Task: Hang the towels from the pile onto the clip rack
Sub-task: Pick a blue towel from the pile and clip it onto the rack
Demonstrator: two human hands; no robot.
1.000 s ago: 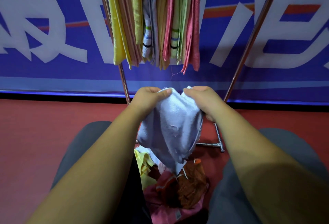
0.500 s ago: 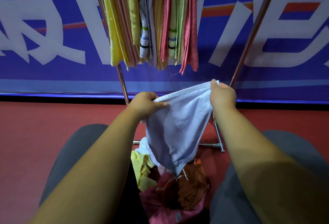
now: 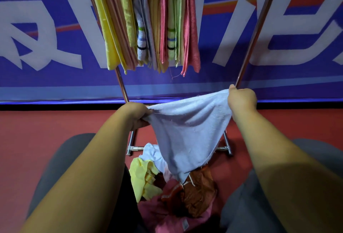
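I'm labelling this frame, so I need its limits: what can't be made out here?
- Head view: clips and top bar of the clip rack, cut off by the top edge.
- Pile: partly hidden behind the held light blue towel.
- Label on the pink towel: too small to read.

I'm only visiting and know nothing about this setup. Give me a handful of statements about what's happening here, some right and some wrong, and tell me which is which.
1. The left hand and the right hand each grip the top edge of the pale blue towel. True.
2. The hanging towels on the rack include yellow, pink and green ones. True.
3. The pale blue towel is clipped on the rack. False: it is held below the hanging towels, apart from them.
4. No towels lie on the floor. False: a pile of yellow, brown and pink cloth lies under the held towel.
5. The floor is blue. False: it is red; the blue is the banner behind.
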